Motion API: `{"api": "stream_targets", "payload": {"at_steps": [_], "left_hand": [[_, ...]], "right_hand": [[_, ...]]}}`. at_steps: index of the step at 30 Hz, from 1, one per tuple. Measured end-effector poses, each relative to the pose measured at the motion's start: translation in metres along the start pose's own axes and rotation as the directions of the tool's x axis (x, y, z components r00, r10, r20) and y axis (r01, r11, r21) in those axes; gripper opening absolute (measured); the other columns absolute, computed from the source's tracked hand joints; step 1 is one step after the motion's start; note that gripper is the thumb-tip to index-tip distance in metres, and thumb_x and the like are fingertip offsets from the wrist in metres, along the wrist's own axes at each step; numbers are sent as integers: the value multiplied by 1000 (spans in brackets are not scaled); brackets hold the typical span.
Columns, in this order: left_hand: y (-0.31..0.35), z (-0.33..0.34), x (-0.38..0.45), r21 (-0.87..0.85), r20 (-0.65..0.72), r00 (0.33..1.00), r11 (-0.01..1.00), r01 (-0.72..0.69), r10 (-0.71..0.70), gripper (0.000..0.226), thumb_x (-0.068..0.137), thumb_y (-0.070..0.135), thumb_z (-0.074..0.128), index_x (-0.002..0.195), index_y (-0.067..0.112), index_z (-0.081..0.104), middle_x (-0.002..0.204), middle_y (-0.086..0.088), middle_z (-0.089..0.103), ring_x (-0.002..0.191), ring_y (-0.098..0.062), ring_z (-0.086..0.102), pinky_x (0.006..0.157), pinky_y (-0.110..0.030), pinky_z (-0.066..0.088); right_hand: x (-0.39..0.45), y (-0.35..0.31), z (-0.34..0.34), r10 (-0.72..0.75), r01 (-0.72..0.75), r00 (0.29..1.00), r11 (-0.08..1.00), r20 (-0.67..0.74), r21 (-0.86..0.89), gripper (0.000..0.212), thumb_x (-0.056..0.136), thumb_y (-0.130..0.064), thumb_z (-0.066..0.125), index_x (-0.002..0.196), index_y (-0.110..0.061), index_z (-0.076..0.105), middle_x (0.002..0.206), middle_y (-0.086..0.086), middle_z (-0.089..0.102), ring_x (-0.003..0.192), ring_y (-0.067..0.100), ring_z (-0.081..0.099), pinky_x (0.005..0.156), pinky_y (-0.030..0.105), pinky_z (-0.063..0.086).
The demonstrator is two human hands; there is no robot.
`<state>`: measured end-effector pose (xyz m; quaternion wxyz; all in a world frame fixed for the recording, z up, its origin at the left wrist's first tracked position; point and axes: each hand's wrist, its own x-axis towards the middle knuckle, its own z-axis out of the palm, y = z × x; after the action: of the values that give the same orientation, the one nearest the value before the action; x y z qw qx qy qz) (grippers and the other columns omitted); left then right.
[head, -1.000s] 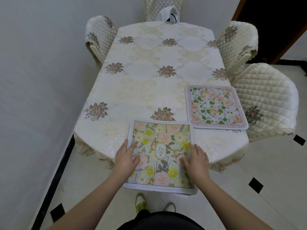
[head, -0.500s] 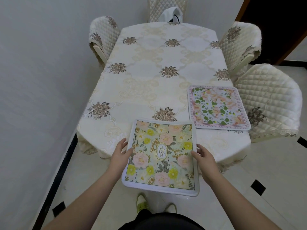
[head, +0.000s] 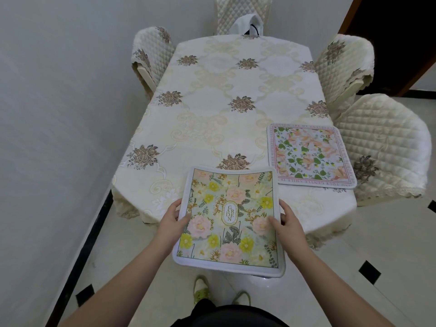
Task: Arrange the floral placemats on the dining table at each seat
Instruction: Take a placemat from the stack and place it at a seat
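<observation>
1. Far to the left of both hands stands a plain pale wall [head: 54, 119], with a black skirting strip [head: 92, 239] along its foot where it meets the glossy cream floor tiles [head: 354, 234] with small black diamond insets.
2. Ahead and to the left of the left hand, a cream quilted chair [head: 151, 57] is pushed in at the far left side of the table.
3. The left hand [head: 170, 221] grips the left edge of the square white-bordered placemat printed with yellow and pink flowers and the word GARDEN [head: 230, 220], thumb on the printed face and fingers curled under the rim.
4. That placemat lies between the two hands; its far edge is over the near end of the cream embroidered tablecloth with brown flower motifs [head: 236, 95], while its near half hangs out past the table end above the floor. Whether the far edge touches the cloth cannot be told.
5. The right hand [head: 289, 226] grips the placemat's right edge in the same way, thumb on top.
6. Ahead and to the right of the right hand, a second square placemat with peach flowers, green leaves and a lettered pink border [head: 311, 154] lies flat on the tablecloth at the table's right edge.
7. Just right of that mat is a cream quilted chair back [head: 384, 147]; another cream chair [head: 344, 64] stands farther ahead.
8. Below the hands, green and white shoes [head: 200, 291] show on the floor.
</observation>
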<state>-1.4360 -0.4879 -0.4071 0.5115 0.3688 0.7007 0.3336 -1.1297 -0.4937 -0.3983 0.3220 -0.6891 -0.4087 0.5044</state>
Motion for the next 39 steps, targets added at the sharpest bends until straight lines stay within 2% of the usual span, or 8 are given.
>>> {"api": "stream_targets", "payload": {"at_steps": [4,7,12,19,22,25,34,39], "left_hand": [[12,-4,-2,-77,-41,999,997,-16,13,46,98,11,61,139,28,49,104,2,74,95,-21,72,83,-48,59],[21,-9,-4,-92,-51,997,994,-54,49,49,98,11,62,142,28,48,108,2,74,96,-21,73,87,-53,58],[36,-20,-13,-70,-52,993,992,-105,102,59,97,14,64,147,38,43,107,4,76,95,-26,74,84,-54,58],[33,-35,-32,-145,-108,989,982,-118,103,60,97,11,62,144,43,44,108,0,76,97,-29,74,85,-58,57],[25,-44,-40,-203,-148,987,975,-88,59,57,97,10,62,141,44,48,108,-2,76,99,-30,73,87,-60,56],[18,-56,-48,-238,-196,980,967,-88,41,56,97,8,62,134,49,52,109,-1,76,101,-28,73,89,-61,55],[-2,-115,-85,-287,-329,944,954,-86,-14,59,97,6,61,143,40,47,113,1,75,89,-23,76,71,-48,62],[-27,-162,-111,-293,-386,922,952,-92,-30,56,97,6,60,142,37,47,103,6,76,81,-18,77,57,-34,61]], "right_hand": [[2,-14,-10,-64,64,998,998,-8,7,54,98,-19,56,146,-36,36,97,-7,73,80,4,70,67,26,52],[1,-26,-16,-107,107,994,994,2,21,56,99,-18,55,146,-40,33,94,0,74,84,10,71,66,26,53],[7,-37,-24,-146,144,989,988,31,62,60,99,-21,56,146,-48,31,102,24,67,91,27,70,78,47,59],[15,-52,-15,-167,157,979,984,116,87,60,98,-15,57,146,-43,35,107,4,74,94,21,72,78,48,60],[13,-58,-4,-176,162,972,982,156,98,60,98,-12,57,147,-39,36,125,3,66,101,18,70,73,35,62],[8,-66,10,-206,193,959,977,193,87,59,97,-11,58,146,-37,38,122,-3,66,95,11,71,67,26,59],[-17,-93,76,-228,237,922,971,312,10,63,94,-20,64,145,-45,35,108,0,72,80,20,75,67,47,62],[-45,-105,130,-264,286,894,958,362,-8,58,96,-19,62,143,-42,37,106,0,71,76,15,74,61,35,61]]}}
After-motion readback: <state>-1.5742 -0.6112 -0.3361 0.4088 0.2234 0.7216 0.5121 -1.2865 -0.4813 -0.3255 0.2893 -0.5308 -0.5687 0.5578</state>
